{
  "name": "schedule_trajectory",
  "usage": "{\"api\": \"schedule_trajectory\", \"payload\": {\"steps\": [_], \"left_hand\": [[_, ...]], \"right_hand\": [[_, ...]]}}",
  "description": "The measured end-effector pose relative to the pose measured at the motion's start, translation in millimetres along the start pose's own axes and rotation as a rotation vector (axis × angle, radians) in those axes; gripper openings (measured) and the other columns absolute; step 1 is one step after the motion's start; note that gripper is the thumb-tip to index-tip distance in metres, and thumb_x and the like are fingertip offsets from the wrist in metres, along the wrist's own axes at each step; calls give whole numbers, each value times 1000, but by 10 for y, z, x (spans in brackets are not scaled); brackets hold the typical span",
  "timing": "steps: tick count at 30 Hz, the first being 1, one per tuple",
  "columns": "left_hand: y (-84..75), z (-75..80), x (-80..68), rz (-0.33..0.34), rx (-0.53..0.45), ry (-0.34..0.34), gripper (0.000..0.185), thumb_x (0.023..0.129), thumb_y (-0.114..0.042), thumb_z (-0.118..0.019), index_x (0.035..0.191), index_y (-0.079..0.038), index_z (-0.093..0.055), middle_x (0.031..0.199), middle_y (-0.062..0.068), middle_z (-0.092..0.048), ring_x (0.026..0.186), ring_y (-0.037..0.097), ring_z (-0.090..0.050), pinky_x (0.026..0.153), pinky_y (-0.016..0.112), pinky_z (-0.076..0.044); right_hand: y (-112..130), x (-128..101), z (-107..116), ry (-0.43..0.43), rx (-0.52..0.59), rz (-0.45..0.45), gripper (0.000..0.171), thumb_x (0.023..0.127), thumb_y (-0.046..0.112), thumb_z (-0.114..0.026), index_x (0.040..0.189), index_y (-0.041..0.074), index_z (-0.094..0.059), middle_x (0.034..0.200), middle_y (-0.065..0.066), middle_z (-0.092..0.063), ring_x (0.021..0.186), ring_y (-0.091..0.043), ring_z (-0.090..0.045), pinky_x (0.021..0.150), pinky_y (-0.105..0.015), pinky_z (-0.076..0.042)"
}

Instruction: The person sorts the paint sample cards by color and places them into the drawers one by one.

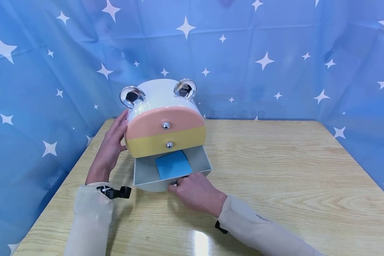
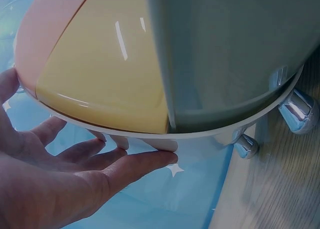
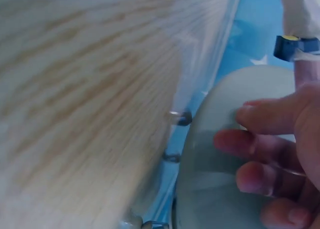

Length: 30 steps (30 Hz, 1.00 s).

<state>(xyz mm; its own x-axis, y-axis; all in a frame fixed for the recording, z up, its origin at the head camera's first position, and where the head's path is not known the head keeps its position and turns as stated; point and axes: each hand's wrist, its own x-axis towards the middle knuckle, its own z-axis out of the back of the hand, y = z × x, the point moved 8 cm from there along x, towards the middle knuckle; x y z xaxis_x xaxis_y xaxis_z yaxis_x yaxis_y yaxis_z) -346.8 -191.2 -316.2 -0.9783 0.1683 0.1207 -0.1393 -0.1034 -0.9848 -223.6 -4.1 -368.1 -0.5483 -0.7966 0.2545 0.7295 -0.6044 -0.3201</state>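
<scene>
Storage box point(image 1: 164, 117) shaped like an animal head, with two chrome ears on its white top, is being shown standing on the wooden table point(image 1: 275, 170), toward the table's far left part. Three stacked drawers are being presented on the box front: a pink drawer point(image 1: 164, 122) uppermost, a yellow drawer point(image 1: 166, 144) directly beneath it, and a grey bottom drawer point(image 1: 171, 170) lowest. The pink and yellow drawers are being kept flush with the box, each bearing a small chrome knob. The grey bottom drawer is being displayed pulled out from the box toward the person, and a blue pad point(image 1: 173, 164) is being seen lying flat inside it, partly under the yellow drawer.

The box is being steadied by the left hand point(image 1: 110, 145), whose straight fingers point(image 2: 145, 161) are being laid against the box's left side; nothing is being clasped by this hand. The knob at the front of the grey bottom drawer is being pinched by the right hand point(image 1: 195, 192), with the curled fingers point(image 3: 260, 149) being pressed to the drawer's grey front panel. Chrome feet point(image 2: 297, 111) are being shown under the box in the left wrist view. A blue star-printed cloth point(image 1: 275, 53) is being hung behind the box and around the table.
</scene>
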Motion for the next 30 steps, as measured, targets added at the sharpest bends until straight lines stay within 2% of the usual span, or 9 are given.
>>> {"api": "schedule_trajectory", "payload": {"steps": [8,14,19,22,27,30], "left_hand": [[4,-6,1,3,-6,-1,59,106,-52,-35,161,-39,-16,170,-2,-12,159,29,-13,109,66,-33],[-5,2,1,-4,5,-7,60,106,-51,-35,161,-37,-16,170,-1,-15,158,29,-16,101,55,-40],[-7,4,5,-4,1,-3,58,106,-51,-36,160,-40,-17,170,-2,-15,158,29,-16,96,46,-43],[-4,4,9,-1,-2,-2,57,106,-51,-35,159,-42,-18,170,-2,-14,158,28,-15,99,50,-41],[5,-2,5,6,-26,4,58,106,-51,-35,160,-41,-16,171,-3,-10,159,27,-10,111,69,-31],[7,-9,0,5,-33,5,58,106,-50,-36,160,-40,-16,171,-1,-10,159,28,-10,112,71,-29]], "right_hand": [[-51,25,21,-53,10,-28,19,94,12,-66,94,29,-74,76,10,-74,65,-5,-65,48,-21,-36],[-100,62,15,-59,27,-52,23,94,10,-65,97,30,-75,80,10,-76,68,-5,-67,51,-19,-40],[-147,90,-6,-50,32,-81,23,95,12,-67,105,32,-76,89,9,-79,68,-7,-67,51,-17,-38],[-173,103,-17,-41,33,-95,23,95,14,-67,107,33,-75,90,9,-78,67,-7,-65,50,-16,-34],[-214,122,-33,-39,45,-115,21,97,16,-65,107,32,-76,85,9,-77,64,-7,-62,48,-15,-28],[-239,130,-50,-36,57,-128,21,98,16,-65,107,32,-75,79,9,-74,62,-7,-60,49,-15,-25]]}}
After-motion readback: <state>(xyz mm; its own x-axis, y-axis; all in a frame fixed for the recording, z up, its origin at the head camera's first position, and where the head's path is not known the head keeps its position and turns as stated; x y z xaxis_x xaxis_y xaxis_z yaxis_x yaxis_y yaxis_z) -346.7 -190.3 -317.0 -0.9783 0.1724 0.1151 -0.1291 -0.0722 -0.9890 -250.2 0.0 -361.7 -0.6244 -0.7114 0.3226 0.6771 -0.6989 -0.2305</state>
